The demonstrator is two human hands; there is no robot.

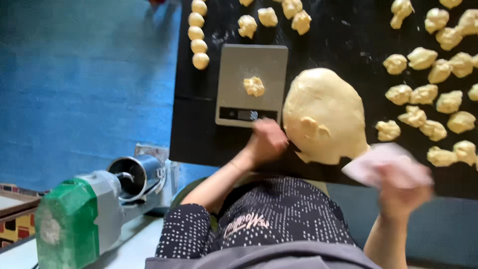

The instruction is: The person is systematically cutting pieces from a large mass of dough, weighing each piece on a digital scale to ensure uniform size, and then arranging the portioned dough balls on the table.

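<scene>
Dough (326,112) lies in one big pale mound on the black table (199,134), just right of a grey kitchen scale (234,65) that carries a small torn piece (254,85) on its plate. The mound looks soft, heavy and a little sticky; it should stretch and tear rather than lift whole, so the best place to take hold seems to be its lower left edge, where a small lobe already sticks out and a pinch would pull a portion free. The left hand (268,141) sits right at that edge, between the scale's front and the mound, fingers curled; blur hides whether it pinches dough or merely rests beside it, so I cannot tell its grip. The right hand (401,192) is raised off the table's near edge, closed around a flat pale scraper (378,162), also blurred, just below and right of the mound. Rough torn lumps (433,102) are scattered across the right side of the table, well apart from both hands, and a column of smooth rolled balls (199,34) lines the far left edge. A green and grey machine (79,214) stands off the table at lower left.
</scene>
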